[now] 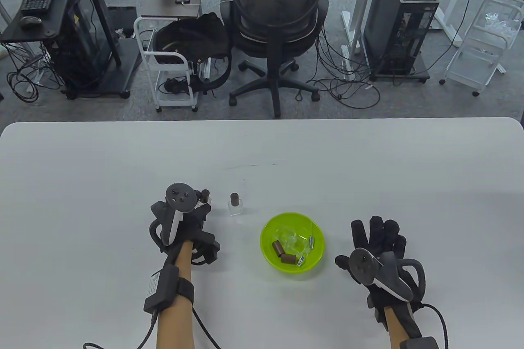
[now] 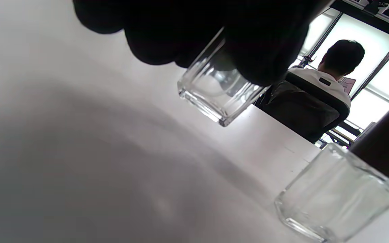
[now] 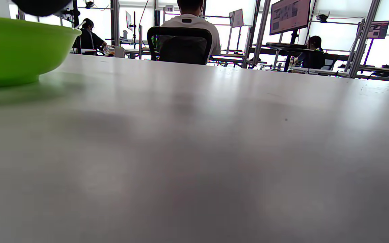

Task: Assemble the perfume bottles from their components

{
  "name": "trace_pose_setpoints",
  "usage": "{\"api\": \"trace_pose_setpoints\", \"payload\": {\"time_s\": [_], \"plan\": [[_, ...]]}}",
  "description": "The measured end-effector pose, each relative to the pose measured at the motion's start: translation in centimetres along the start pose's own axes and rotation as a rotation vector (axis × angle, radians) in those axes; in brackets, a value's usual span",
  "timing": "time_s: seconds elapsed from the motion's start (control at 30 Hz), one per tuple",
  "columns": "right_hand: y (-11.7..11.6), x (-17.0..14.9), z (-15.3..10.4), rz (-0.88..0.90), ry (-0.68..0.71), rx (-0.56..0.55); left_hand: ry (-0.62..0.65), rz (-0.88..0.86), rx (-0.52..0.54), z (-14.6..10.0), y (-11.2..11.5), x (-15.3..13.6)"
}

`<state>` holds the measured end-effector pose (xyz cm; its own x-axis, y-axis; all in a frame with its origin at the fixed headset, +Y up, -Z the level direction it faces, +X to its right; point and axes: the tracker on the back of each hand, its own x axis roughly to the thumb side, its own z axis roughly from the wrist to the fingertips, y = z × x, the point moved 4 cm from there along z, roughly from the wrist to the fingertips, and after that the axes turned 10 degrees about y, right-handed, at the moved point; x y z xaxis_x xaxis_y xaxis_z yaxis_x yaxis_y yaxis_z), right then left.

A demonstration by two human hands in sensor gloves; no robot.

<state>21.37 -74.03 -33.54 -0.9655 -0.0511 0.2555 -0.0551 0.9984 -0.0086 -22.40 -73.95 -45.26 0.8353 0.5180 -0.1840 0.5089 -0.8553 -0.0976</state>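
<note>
Left hand [image 1: 180, 222]: fingers clamped on a clear glass bottle [image 2: 214, 91] with brown cap, held just above the white table [image 1: 102, 181]. Second capped bottle [image 1: 235, 205]: upright on the table, just right of that hand. Green bowl [image 1: 270, 261], right of centre: loose brown caps, clear parts; right hand [image 1: 376, 251] near its right, fingers straight and spread, holding nothing.
</note>
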Motion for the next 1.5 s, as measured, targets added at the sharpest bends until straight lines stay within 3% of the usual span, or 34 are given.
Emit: {"api": "trace_pose_setpoints", "payload": {"time_s": [0.37, 0.6, 0.77, 0.93, 1.03, 1.17, 1.37, 1.5], "plan": [[-0.3, 0.0, 0.0, -0.035, -0.008, 0.023, -0.032, 0.03, -0.083, 0.7, 1.1, -0.9], [-0.4, 0.1, 0.0, -0.031, -0.006, 0.032, -0.048, 0.027, -0.129, 0.1, 0.6, -1.9], [-0.4, 0.1, 0.0, -0.04, -0.004, 0.043, 0.024, 0.077, -0.126, -2.2, -1.8, -1.1], [-0.7, 0.3, 0.0, -0.058, -0.002, 0.06, 0.219, 0.187, -0.033, -6.8, -4.0, 0.8], [-0.7, 0.6, 0.0, -0.077, 0.003, 0.062, 0.374, 0.232, -0.087, -9.0, -3.1, 2.5], [-0.7, 0.8, 0.0, -0.082, 0.007, 0.062, 0.476, 0.284, -0.145, -10.5, -0.9, 4.5], [-0.6, 0.9, 0.0, -0.072, 0.013, 0.053, 0.528, 0.381, -0.148, -10.9, 2.2, 5.6], [0.8, 1.6, 0.0, -0.052, 0.012, -0.01, 0.533, 0.398, -0.139, -11.3, 1.9, 5.7]]}}
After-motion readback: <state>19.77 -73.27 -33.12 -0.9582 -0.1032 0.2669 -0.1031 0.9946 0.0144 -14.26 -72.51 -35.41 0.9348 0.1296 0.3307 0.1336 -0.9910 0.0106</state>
